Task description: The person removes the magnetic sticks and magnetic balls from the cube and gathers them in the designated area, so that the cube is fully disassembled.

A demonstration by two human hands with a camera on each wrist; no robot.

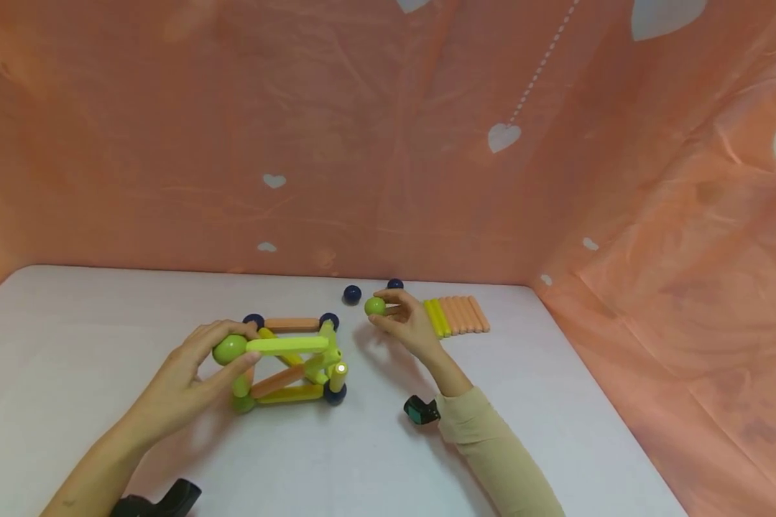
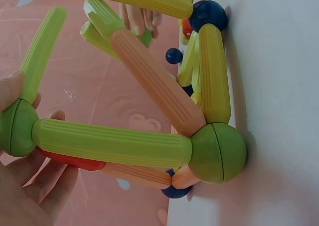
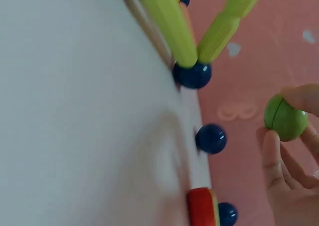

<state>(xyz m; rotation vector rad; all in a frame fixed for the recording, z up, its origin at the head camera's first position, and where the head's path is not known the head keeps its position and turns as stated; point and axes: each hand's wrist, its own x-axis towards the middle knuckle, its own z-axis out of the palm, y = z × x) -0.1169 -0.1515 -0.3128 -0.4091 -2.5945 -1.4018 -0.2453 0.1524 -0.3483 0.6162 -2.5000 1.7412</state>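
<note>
On the left of the table stands a frame of ribbed rods and balls, with a green ball (image 1: 243, 403) and a dark blue ball (image 1: 334, 392) at its near corners. My left hand (image 1: 184, 373) holds the frame's raised green ball (image 1: 229, 350), its thumb lying by the end of a light green rod (image 1: 287, 345). In the left wrist view, another light green rod (image 2: 114, 143) joins that raised ball to the lower green ball (image 2: 219, 152). Right of the frame, my right hand (image 1: 409, 327) pinches a loose green ball (image 3: 286, 117) between thumb and fingers, above the table.
Behind my right hand, two dark blue balls lie loose, one (image 1: 352, 294) left of the other (image 1: 395, 284). A row of yellow rods (image 1: 437, 318) and orange rods (image 1: 465, 314) lies at the back right. A pink cloth (image 1: 388, 143) hangs behind the white table (image 1: 556, 431).
</note>
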